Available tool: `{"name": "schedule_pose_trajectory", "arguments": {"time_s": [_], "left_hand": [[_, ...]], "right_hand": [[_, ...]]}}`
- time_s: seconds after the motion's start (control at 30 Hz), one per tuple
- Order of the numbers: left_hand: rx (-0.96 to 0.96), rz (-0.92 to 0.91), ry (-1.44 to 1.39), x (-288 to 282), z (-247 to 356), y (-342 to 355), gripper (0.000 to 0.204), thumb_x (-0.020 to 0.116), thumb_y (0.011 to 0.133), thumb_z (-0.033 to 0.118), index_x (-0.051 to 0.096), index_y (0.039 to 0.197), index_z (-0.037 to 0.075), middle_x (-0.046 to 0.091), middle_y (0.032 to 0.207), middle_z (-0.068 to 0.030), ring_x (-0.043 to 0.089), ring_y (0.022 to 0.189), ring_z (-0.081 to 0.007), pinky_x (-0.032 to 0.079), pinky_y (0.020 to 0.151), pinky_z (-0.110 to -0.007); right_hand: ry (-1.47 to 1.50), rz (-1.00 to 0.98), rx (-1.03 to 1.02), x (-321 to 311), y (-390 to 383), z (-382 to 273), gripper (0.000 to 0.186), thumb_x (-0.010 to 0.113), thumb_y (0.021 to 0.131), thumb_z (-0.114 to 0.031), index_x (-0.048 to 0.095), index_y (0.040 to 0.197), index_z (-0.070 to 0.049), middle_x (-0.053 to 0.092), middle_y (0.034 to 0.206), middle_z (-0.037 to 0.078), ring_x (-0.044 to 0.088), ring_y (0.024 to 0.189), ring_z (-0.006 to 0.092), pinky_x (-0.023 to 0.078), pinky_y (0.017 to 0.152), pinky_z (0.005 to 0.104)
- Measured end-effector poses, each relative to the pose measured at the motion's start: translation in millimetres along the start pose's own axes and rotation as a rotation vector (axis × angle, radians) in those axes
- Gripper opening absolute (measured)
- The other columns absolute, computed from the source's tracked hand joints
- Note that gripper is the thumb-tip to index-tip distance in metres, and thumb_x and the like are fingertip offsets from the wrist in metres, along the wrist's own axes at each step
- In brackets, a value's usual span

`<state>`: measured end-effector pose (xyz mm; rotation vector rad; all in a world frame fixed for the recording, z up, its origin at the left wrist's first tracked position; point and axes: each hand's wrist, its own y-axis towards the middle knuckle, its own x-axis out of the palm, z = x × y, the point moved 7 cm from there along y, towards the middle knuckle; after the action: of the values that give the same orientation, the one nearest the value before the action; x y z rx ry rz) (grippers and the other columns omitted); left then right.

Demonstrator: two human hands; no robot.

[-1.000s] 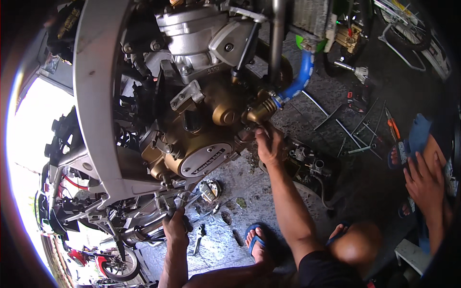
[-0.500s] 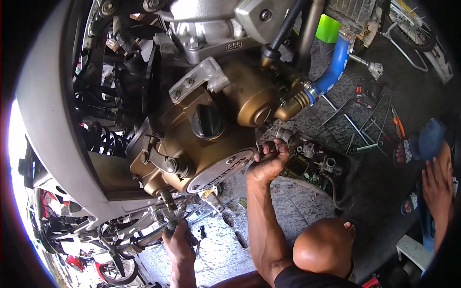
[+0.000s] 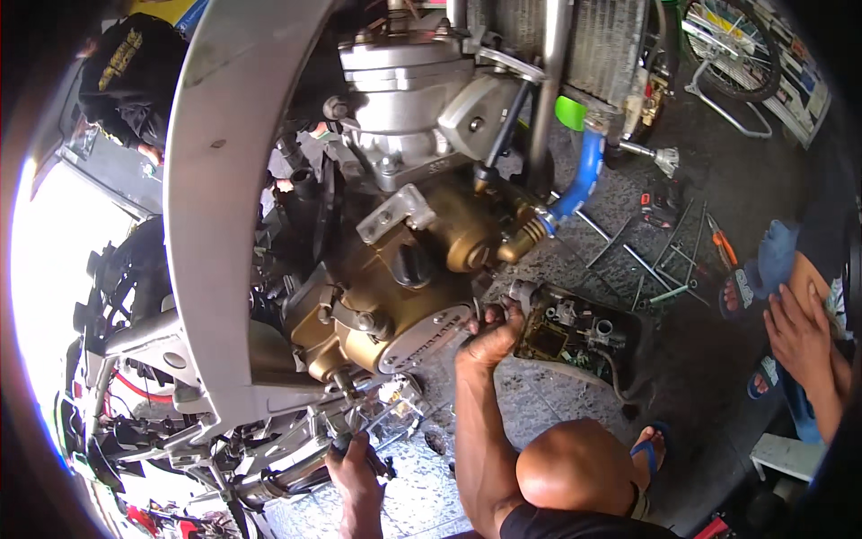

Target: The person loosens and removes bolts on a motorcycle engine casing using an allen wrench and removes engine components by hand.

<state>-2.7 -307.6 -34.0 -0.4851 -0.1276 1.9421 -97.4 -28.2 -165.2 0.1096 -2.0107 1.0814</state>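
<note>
A motorcycle engine with a bronze-coloured side cover (image 3: 359, 305) fills the middle of the view, below a silver cylinder (image 3: 409, 85). Around the edge of its round pale plate (image 3: 426, 341), the fingers of my right hand (image 3: 492, 340) are curled; what they grip under the engine is hidden. Lower down, my left hand (image 3: 357, 472) is closed on a dark part or tool by the metal rods below the cover, too hidden to name. A black filler cap (image 3: 413, 266) sits on the cover. A blue hose (image 3: 584, 175) joins the engine's front.
A black tray (image 3: 620, 328) holds a carburettor and small parts. Beyond it lie T-handle wrenches (image 3: 642, 260), orange pliers (image 3: 721, 241) and a cordless tool (image 3: 658, 207). Another person's hands (image 3: 799, 332) rest at the right, near a white stool (image 3: 790, 456). Someone in black (image 3: 130, 76) works behind the pale frame beam (image 3: 215, 207).
My view has shifted, showing more of the cylinder and a person in black at upper left. Both hands keep their places at the engine.
</note>
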Motion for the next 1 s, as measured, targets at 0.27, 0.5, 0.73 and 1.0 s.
{"name": "schedule_pose_trajectory", "arguments": {"time_s": [0.27,0.5,0.73,1.0], "left_hand": [[-0.012,0.006,0.009,2,8,-1,0.013,0.061,0.083,0.013,0.053,0.077,0.004,0.048,0.057,-0.0019,0.044,0.038,-0.013,0.037,0.034,-0.028],[-0.066,0.017,0.068,-1,-3,1,0.015,0.061,0.084,0.017,0.053,0.076,0.007,0.049,0.055,-0.0017,0.046,0.038,-0.0129,0.038,0.033,-0.027],[-0.118,0.083,0.061,-19,-8,7,0.017,0.061,0.086,0.024,0.054,0.074,0.013,0.047,0.051,0.0022,0.045,0.037,-0.0107,0.034,0.032,-0.025],[-0.149,0.093,0.113,-2,-2,1,0.012,0.063,0.087,0.022,0.056,0.08,0.015,0.049,0.056,0.0043,0.048,0.043,-0.0053,0.034,0.035,-0.021]], "right_hand": [[-0.587,-0.592,-0.418,43,-25,-24,0.026,0.047,0.093,-0.026,0.06,0.091,-0.003,0.059,0.085,0.006,0.055,0.079,0.0181,0.044,0.071,0.033],[-0.851,-0.951,-0.454,62,-20,-47,0.022,0.054,0.092,-0.018,0.054,0.078,-0.001,0.052,0.066,0.016,0.054,0.063,0.0327,0.041,0.059,0.0413],[-1.011,-1.121,-0.532,50,-50,-39,0.014,0.059,0.084,-0.014,0.056,0.078,-0.003,0.057,0.074,0.013,0.058,0.071,0.0327,0.045,0.063,0.0406],[-1.034,-1.127,-0.667,40,-72,-30,0.007,0.06,0.083,-0.015,0.06,0.081,-0.008,0.059,0.072,0.01,0.061,0.071,0.0276,0.047,0.071,0.0419]]}}
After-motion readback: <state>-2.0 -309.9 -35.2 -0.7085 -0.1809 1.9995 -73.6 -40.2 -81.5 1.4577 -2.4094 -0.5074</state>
